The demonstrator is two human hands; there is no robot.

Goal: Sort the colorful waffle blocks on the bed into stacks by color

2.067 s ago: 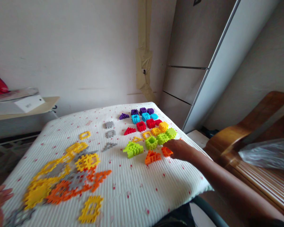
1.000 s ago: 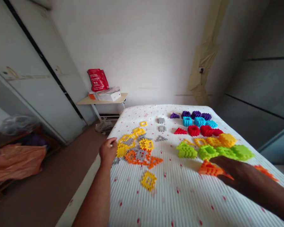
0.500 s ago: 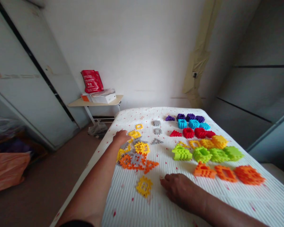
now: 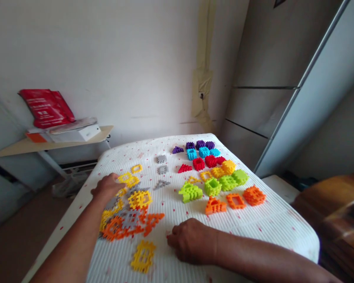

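A person's left hand point(image 4: 106, 186) was spread low beside yellow frames point(image 4: 129, 179) on a jumbled heap point(image 4: 131, 220) of yellow, gray and orange notched pieces, near the left edge of the table point(image 4: 283, 224). Its fingertips were partly hidden, so whether that grip had taken hold of a frame could not be told. The right hand point(image 4: 191, 239) sat toward the near edge, fingers curled under, just beside a yellow square point(image 4: 143, 256) that lay flat; what, if anything, that grip held could not be told.

Toward the table's right edge stood 6 rows sorted by color: purple point(image 4: 200, 145) nearest the far edge, then light blue point(image 4: 204, 152), red point(image 4: 198, 164), amber yellow point(image 4: 217, 171), lime green point(image 4: 213, 187) and orange point(image 4: 254, 195) closest to the right forearm. Between rows and heap lay 3 gray pieces point(image 4: 163, 169) in a line. Beyond the table's far left corner, a red bag point(image 4: 45, 108) and a white box point(image 4: 88, 133) rested on a small stand point(image 4: 8, 147).
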